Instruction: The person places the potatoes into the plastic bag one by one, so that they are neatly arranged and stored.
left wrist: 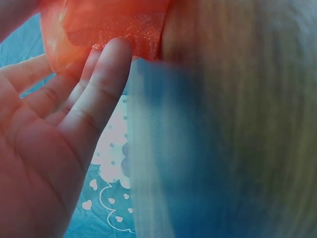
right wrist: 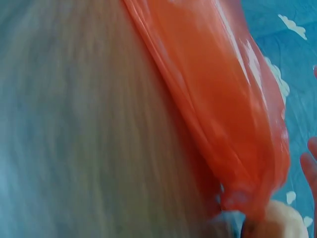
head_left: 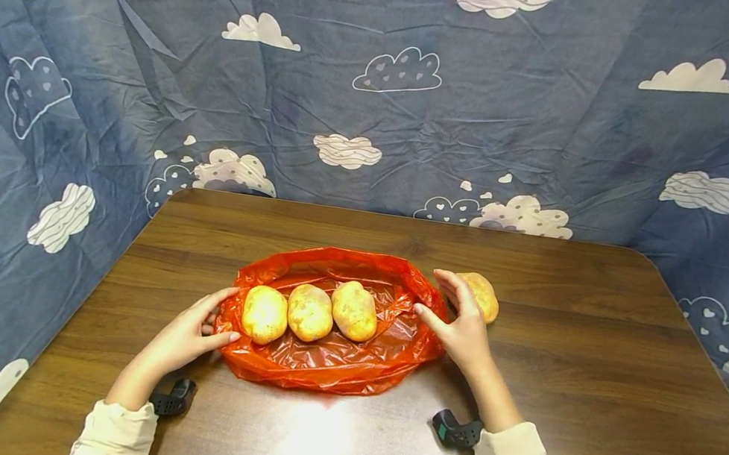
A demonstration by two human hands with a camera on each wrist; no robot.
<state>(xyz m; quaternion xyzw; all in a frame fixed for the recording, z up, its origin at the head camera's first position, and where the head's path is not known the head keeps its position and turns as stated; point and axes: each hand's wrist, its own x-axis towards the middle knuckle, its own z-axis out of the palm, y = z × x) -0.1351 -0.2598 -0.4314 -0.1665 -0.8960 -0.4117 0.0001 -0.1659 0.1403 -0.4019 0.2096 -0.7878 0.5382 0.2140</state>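
In the head view, three yellow potatoes (head_left: 310, 313) lie in a row inside a red plastic bag (head_left: 320, 380) spread wide on the table. My left hand (head_left: 187, 331) is at the bag's left end, its thumb and fingers spread and touching the rim. The left wrist view has the left hand (left wrist: 54, 119) with a fingertip against the red plastic. At the other end, my right hand (head_left: 461, 329) has thumb and fingers parted beside the rim. Another potato (head_left: 481, 297) sits outside the bag, just behind the right hand, which partly covers it.
The brown wooden table (head_left: 592, 359) has rounded back corners. Behind it hangs a blue cloth (head_left: 375, 131) with white clouds. Each wrist carries a black camera mount (head_left: 455, 428). Much of both wrist views is blurred.
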